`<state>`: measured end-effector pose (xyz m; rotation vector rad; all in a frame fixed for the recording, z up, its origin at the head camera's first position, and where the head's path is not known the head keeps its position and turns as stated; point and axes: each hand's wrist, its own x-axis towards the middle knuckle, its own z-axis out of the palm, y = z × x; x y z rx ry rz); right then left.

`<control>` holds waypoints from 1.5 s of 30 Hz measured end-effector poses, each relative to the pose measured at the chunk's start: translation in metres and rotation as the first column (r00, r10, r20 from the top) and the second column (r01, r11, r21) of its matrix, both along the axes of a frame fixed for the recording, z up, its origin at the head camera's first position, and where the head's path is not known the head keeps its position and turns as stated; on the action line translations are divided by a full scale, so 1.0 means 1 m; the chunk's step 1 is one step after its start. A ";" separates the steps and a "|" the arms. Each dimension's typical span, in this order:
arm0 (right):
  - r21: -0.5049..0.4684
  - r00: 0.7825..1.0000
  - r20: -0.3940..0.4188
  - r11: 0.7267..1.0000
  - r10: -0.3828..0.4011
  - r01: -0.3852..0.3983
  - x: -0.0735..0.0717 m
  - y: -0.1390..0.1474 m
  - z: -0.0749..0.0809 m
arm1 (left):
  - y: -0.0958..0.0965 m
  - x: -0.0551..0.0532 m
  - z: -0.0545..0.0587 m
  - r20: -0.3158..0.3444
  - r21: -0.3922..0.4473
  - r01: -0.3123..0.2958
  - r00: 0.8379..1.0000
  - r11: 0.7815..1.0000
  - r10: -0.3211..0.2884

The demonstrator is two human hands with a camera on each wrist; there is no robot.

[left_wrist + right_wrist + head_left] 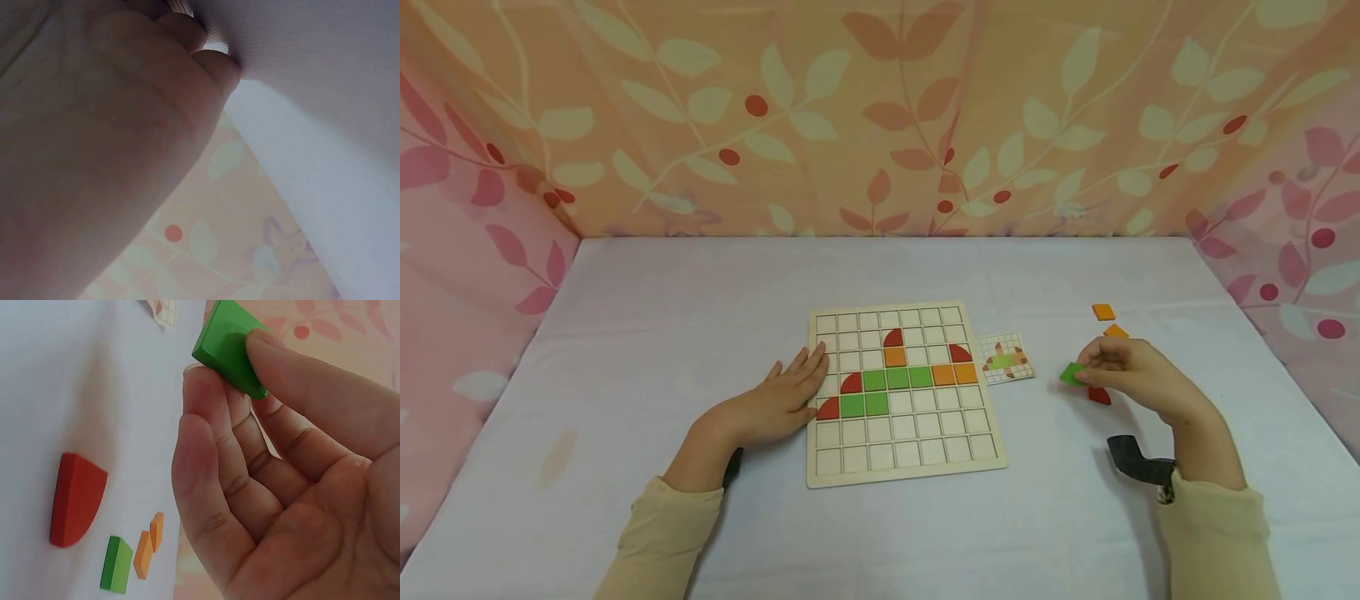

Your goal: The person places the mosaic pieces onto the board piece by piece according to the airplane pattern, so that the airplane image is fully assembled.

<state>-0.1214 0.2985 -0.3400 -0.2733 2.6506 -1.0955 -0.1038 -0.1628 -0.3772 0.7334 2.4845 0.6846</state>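
Between thumb and fingers, my right hand (1131, 375) pinches a green square tile (228, 347), raised off the table to the right of the board. Under that hand lies a red quarter-round tile (78, 500); another green tile (117, 565) and two orange tiles (143, 553) are nearby. My left hand (775, 400) lies flat with fingers extended over the left edge of the wooden grid board (906, 479). Green tiles (897, 378), orange tiles (943, 375) and red quarter-round tiles (827, 408) fill several of its cells. In the left wrist view the fingertips are mostly hidden.
A small pattern card (1006, 358) lies against the board's right edge, printed with a coloured figure on a grid. White cloth (700, 283) covers the table. A leaf-patterned curtain (880, 117) stands behind it, and a black strap piece (1138, 462) sits at the right wrist.
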 end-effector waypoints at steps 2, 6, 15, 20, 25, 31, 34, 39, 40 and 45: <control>0.005 1.000 0.007 1.000 -0.002 0.002 0.000 -0.002 0.001 | 0.000 0.000 0.000 0.003 -0.002 -0.004 1.000 1.000 0.004; 0.017 1.000 0.021 1.000 -0.006 0.006 0.000 -0.006 0.001 | 0.000 0.000 0.000 0.004 -0.009 -0.010 1.000 1.000 0.010; 0.005 0.999 0.041 1.000 -0.005 0.005 -0.001 -0.011 0.001 | -0.001 0.001 0.002 -0.003 -0.011 -0.009 1.000 1.000 0.009; -0.012 0.999 0.036 1.000 0.006 -0.006 0.000 -0.014 0.002 | -0.001 0.002 0.003 -0.004 -0.016 -0.009 1.000 1.000 0.009; -0.012 0.999 0.038 1.000 0.020 -0.020 -0.001 -0.015 0.001 | -0.002 0.002 0.004 -0.001 -0.013 -0.008 1.000 1.000 0.008; -0.027 0.999 0.040 1.000 0.015 -0.014 0.000 -0.021 0.001 | -0.001 0.002 0.003 0.002 -0.012 -0.009 1.000 1.000 0.009; -0.032 0.999 0.041 0.999 0.010 -0.009 0.001 -0.027 0.000 | -0.001 0.001 0.001 0.002 -0.014 -0.004 1.000 1.000 0.004; -0.048 0.999 0.042 0.999 0.024 -0.022 0.000 -0.044 -0.004 | 0.000 0.000 -0.001 0.003 -0.018 0.000 1.000 1.000 0.000; -0.055 0.999 0.039 0.998 0.035 -0.033 -0.001 -0.048 -0.004 | 0.000 0.000 -0.001 0.003 -0.019 -0.002 1.000 1.000 0.002; -0.094 0.995 0.052 0.992 0.084 -0.079 -0.004 -0.064 -0.006 | 0.000 0.000 -0.001 0.012 -0.012 -0.010 1.000 1.000 0.010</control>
